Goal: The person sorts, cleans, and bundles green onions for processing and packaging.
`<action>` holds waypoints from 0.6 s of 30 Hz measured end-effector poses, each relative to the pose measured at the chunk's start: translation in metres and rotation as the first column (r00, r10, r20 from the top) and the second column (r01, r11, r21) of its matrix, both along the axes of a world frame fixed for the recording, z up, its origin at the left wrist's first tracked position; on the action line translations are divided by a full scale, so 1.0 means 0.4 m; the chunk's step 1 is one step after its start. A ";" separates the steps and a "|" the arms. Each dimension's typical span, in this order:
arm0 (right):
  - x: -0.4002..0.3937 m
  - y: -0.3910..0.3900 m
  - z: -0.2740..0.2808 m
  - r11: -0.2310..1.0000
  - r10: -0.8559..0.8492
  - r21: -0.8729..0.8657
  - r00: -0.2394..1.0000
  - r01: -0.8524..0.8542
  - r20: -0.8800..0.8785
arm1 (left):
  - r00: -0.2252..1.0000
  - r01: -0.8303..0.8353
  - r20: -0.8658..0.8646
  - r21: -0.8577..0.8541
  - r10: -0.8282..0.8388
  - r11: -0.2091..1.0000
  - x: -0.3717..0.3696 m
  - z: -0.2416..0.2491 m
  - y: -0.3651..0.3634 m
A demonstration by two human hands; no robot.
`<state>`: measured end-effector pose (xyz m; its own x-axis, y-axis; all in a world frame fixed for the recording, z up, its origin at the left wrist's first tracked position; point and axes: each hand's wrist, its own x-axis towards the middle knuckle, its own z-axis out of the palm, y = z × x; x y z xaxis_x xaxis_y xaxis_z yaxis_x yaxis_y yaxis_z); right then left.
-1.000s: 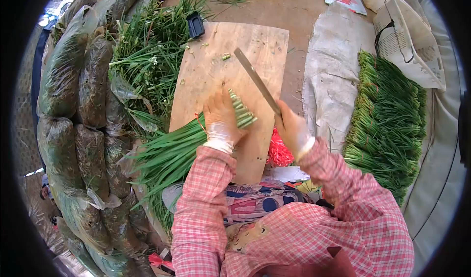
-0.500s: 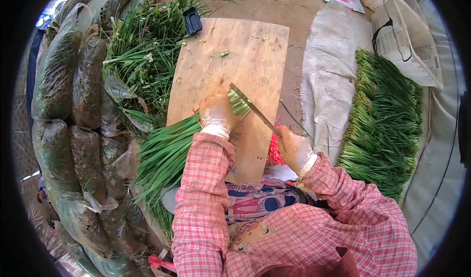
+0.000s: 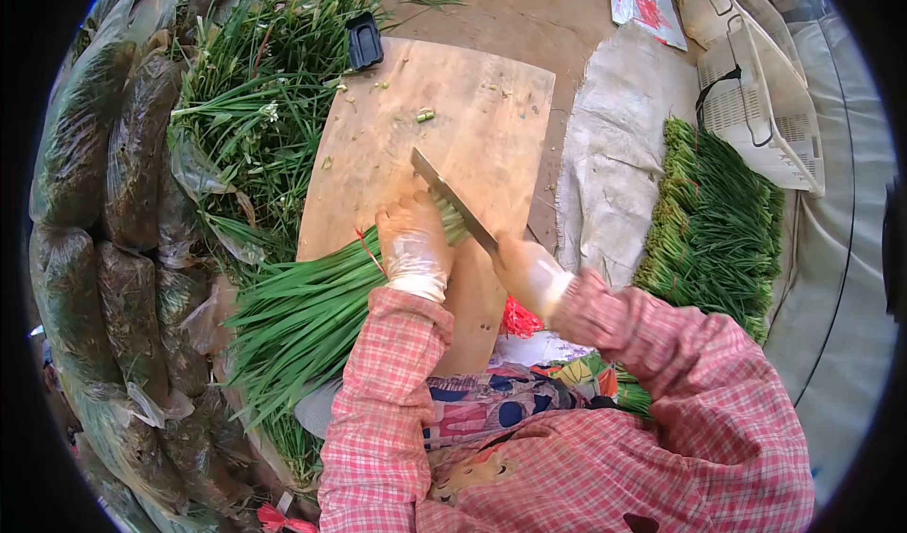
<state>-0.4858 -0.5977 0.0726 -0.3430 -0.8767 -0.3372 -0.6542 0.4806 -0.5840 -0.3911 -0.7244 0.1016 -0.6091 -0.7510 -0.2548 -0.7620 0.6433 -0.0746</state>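
A bundle of long green stalks (image 3: 307,301) lies across the lower left of a wooden board (image 3: 463,108), with a red tie round it. My gloved left hand (image 3: 414,237) is wrapped round the bundle near its pale ends, pressing it on the board. In my gloved right hand (image 3: 531,270) is the handle of a long knife (image 3: 453,197); its blade slants up and left over the board, just beside the left hand and the stalk ends. Small cut pieces (image 3: 425,116) lie on the board.
Loose greens (image 3: 274,108) and a black tray (image 3: 365,42) lie at the board's upper left. Filled plastic bags (image 3: 76,136) are stacked at far left. To the right are a white cloth (image 3: 624,127), a row of bundled greens (image 3: 723,231) and white crates (image 3: 765,98).
The knife and my right hand have moved left, with the blade closer to my left hand. The whole view has shifted slightly. My left hand still grips the bundle.
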 end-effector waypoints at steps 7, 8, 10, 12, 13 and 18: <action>-0.001 -0.030 0.017 0.996 0.045 0.081 0.998 -0.048 0.035 | 0.996 0.002 0.089 0.055 -0.007 0.998 -0.003 0.026 0.004; -0.006 0.007 0.043 0.989 0.034 0.142 0.998 -0.040 0.045 | 0.997 -0.003 0.075 0.040 0.000 0.999 -0.002 0.022 0.005; -0.017 0.052 0.065 0.977 0.039 0.210 0.998 -0.049 0.050 | 0.999 -0.011 0.047 0.028 0.009 1.000 0.000 0.012 0.011; -0.012 0.058 0.046 0.979 0.043 0.194 0.997 -0.056 0.068 | 1.000 -0.007 0.031 0.011 0.006 1.000 0.004 0.009 0.013; -0.003 0.042 0.018 0.987 0.055 0.148 0.997 -0.062 0.050 | 0.998 -0.010 0.056 0.019 0.009 1.000 0.003 0.005 0.014; -0.009 -0.131 -0.111 0.997 0.073 0.033 0.997 -0.074 0.025 | 0.998 0.021 0.063 -0.004 -0.020 1.000 0.015 0.014 0.020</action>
<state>-0.4895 -0.6501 0.0283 -0.2700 -0.8872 -0.3742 -0.6746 0.4516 -0.5839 -0.3853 -0.7163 0.1074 -0.6073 -0.7397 -0.2898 -0.7423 0.6583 -0.1249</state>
